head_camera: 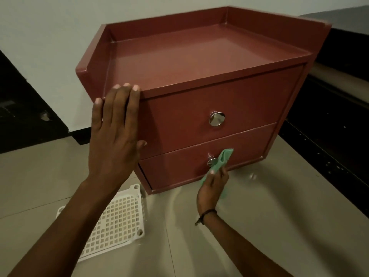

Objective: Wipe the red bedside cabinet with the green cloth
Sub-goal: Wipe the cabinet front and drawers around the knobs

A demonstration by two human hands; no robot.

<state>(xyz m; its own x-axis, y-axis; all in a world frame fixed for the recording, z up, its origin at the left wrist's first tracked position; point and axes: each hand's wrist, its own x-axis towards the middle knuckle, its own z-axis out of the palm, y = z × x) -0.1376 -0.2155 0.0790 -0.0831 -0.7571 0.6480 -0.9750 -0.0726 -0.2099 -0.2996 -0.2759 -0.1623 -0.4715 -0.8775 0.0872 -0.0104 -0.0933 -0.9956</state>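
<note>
Forearms come in from the bottom edge, both bare; right wrist wears a dark band (206, 214). White grid panel (117, 220) lies flat on the floor, partly under the left forearm. Left hand (115, 132) is flat and open, palm against the cabinet (199, 62) at its front-left corner, fingertips reaching the top edge. Right hand (214, 184) has its grip closed on the cloth (222, 159), pressing it onto the lower drawer (179, 166) right at its knob (210, 160). Upper drawer knob (217, 118) is uncovered. Cabinet sits on the tiled floor (279, 206) against a white wall. Top tray is bare.
</note>
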